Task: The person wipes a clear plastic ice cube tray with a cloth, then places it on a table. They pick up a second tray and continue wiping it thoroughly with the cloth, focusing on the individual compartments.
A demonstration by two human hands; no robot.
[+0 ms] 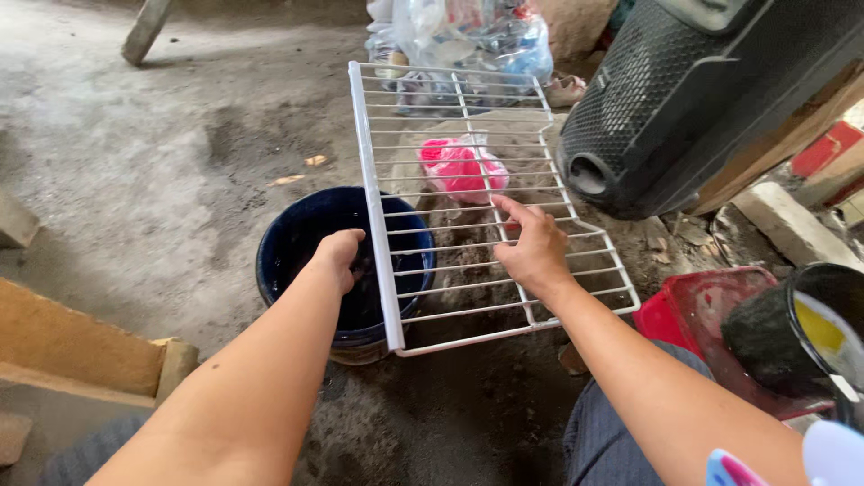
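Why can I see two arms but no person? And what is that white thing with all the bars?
The camera sits on the person's head and looks down, so you see only their own arms, as if you were them. The white thing is a wire rack, like a shelf from a fridge. The right hand holds it by its bars. The left hand dips into a dark blue bucket that stands on the dirty concrete floor, partly under the rack. Through the bars you can see a pink plastic bag. On the right are a big black speaker and a red tray.
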